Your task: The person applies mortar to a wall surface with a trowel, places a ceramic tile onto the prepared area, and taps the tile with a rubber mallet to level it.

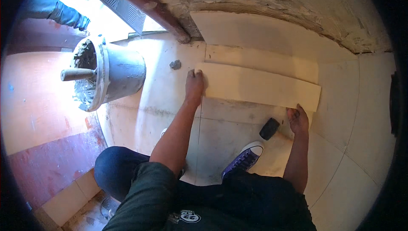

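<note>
A long, narrow cream tile strip [259,85] spans the space in front of me, tilted down to the right. My left hand [195,87] is closed around its left end. At the near edge, close to the right end, my right hand [298,120] grips it with thumb and fingers. Just left of that hand, a black block like a rubber mallet head [269,129] rests on the tiled floor [229,128]; no handle shows. Beyond the strip, a wider pale tile [255,29] stands along the base of the rough wall.
A mortar-smeared bucket [125,70] stands at the left, with a wooden tool handle [77,74] sticking out. A grey lump [175,64] lies near my left hand. A reddish pipe [146,1] slants down at the back. My purple shoe [243,159] is by the black block.
</note>
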Action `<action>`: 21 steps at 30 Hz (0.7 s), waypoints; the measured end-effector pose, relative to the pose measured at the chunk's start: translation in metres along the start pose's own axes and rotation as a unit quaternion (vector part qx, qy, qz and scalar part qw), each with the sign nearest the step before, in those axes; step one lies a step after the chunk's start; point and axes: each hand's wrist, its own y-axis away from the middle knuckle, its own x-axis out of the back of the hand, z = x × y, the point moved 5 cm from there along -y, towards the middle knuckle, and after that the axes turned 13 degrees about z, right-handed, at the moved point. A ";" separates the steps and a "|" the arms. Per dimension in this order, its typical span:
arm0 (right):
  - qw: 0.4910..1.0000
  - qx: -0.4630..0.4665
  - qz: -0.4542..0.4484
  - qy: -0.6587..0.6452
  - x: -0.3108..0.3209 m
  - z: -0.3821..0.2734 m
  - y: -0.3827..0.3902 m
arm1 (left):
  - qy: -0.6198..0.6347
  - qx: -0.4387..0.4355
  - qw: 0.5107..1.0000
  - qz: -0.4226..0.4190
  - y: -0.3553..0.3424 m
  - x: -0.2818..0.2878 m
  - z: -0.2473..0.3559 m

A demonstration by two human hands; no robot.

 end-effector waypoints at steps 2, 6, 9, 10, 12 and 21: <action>0.997 -0.002 -0.049 -0.067 -0.012 -0.006 0.002 | 0.034 0.026 0.999 0.009 -0.006 0.007 0.013; 0.978 0.049 -0.194 -0.066 -0.052 -0.033 0.010 | 0.010 -0.028 0.999 0.029 -0.022 0.021 0.054; 0.985 0.095 -0.133 -0.056 -0.070 -0.053 0.016 | 0.071 -0.003 0.997 0.013 -0.032 0.025 0.079; 0.985 0.100 -0.131 -0.045 -0.076 -0.059 0.019 | 0.091 -0.010 0.996 0.012 -0.033 0.027 0.086; 0.985 0.106 -0.133 -0.039 -0.087 -0.064 0.025 | 0.116 -0.015 0.993 0.014 -0.037 0.029 0.099; 0.984 0.097 -0.141 -0.051 -0.093 -0.071 0.031 | 0.127 -0.010 0.992 -0.014 -0.047 0.032 0.119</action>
